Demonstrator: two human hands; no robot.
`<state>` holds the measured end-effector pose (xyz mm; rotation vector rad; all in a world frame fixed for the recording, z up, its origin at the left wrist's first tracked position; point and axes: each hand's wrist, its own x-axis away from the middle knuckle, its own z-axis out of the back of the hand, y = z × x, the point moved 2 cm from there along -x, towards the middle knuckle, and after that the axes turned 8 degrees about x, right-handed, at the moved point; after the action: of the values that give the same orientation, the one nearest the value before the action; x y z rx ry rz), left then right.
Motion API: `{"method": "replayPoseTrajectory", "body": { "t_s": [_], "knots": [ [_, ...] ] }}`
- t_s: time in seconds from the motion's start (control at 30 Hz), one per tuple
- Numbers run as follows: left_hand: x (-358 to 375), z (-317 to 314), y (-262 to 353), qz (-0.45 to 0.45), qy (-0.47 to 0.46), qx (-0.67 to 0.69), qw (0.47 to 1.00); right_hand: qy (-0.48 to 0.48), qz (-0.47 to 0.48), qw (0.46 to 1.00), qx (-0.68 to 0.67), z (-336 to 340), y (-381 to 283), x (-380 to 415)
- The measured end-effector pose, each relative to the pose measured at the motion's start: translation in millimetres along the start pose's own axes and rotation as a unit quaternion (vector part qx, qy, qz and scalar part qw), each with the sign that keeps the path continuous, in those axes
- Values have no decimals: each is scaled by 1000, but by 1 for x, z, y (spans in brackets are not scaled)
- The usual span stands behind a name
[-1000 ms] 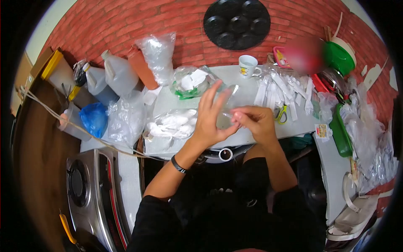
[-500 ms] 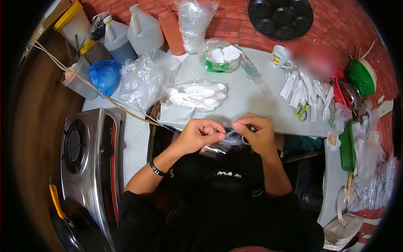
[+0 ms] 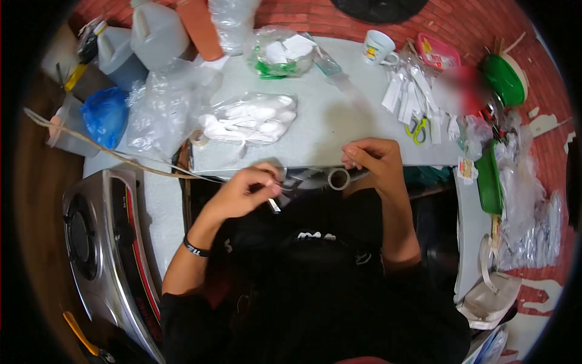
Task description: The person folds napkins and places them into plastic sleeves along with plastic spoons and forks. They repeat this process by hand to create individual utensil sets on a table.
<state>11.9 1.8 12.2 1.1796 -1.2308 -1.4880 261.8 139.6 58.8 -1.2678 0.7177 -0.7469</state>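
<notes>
Over the table's front edge, my left hand (image 3: 247, 193) is closed on a small piece of clear plastic film (image 3: 276, 205), its shiny corner sticking out below the fingers. To the right, my right hand (image 3: 376, 159) has its fingers curled in a pinch. A roll of clear tape (image 3: 338, 179) hangs just below those fingertips, with a see-through strip stretching from it toward my left hand. Nearest beyond my left hand is a clear bag of white plastic spoons (image 3: 254, 121), with another tape roll (image 3: 198, 138) beside it.
A gas stove (image 3: 100, 242) stands at the left. Jugs (image 3: 157, 33), a blue bag (image 3: 105, 118) and clear bags line the back left. Green scissors (image 3: 417, 130), white wrapped cutlery (image 3: 407, 91) and a mug (image 3: 379, 47) lie right. A cord (image 3: 121, 155) crosses the left corner.
My hands have drawn apart, the left one moving left and the right one staying about level. The tape roll now shows in the gap between them. The view has shifted.
</notes>
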Motion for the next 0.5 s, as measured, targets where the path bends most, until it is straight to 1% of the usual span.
{"method": "replayPoseTrajectory", "body": {
  "t_s": [0.03,0.07,0.1,0.17,0.2,0.23,0.3,0.33,0.43,0.47,0.5],
  "knots": [
    [3,7,0,60,11,35,998,-4,-7,1000,2,3,4,-1],
    [5,12,-2,92,14,44,995,-2,-10,1000,4,7,9,0],
    [5,13,4,107,50,86,989,-3,-12,1000,5,9,16,-1],
    [7,25,-6,111,86,74,987,0,-13,1000,9,14,28,-6],
    [8,28,-12,92,128,89,983,6,-16,1000,11,16,35,-7],
    [8,33,-16,96,162,118,975,9,-18,1000,13,19,41,-7],
    [9,38,-12,98,177,117,972,36,-25,998,33,21,50,-10],
    [8,41,-4,117,190,72,972,45,-27,998,44,21,54,-12],
    [9,47,-12,89,182,148,968,40,-12,999,36,24,64,-16],
    [9,48,-15,76,189,129,970,41,-18,997,61,22,64,-16],
    [9,49,-16,90,192,118,970,31,-18,998,43,22,70,-17]
  ]
}}
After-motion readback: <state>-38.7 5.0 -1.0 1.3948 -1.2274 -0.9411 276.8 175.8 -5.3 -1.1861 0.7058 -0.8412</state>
